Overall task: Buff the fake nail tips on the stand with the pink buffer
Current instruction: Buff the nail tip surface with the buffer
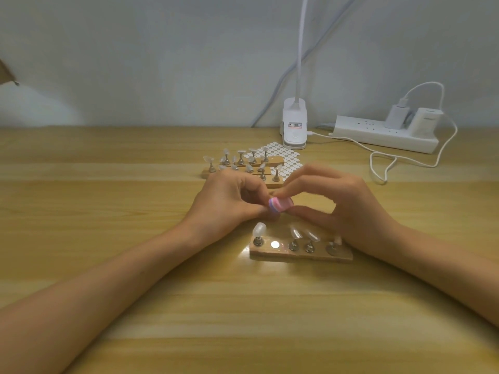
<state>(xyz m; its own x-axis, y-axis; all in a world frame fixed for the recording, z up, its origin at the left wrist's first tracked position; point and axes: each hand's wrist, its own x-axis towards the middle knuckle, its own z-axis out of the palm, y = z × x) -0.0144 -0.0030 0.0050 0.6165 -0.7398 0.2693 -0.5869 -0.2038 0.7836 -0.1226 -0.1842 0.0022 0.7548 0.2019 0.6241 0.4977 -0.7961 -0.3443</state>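
A small pink buffer with a purple-and-white end is pinched between the fingers and thumb of my right hand, above the table. My left hand has its fingers curled right against the buffer's left end; what it pinches there is hidden. Just in front lies a wooden stand with several metal pegs carrying clear nail tips. One spot on the stand shows a bare shiny metal disc with no peg on it.
Behind my hands stand more wooden stands with nail tips and a sheet of white adhesive tabs. A clip lamp base, a white power strip with chargers and a looping cable sit at the back right.
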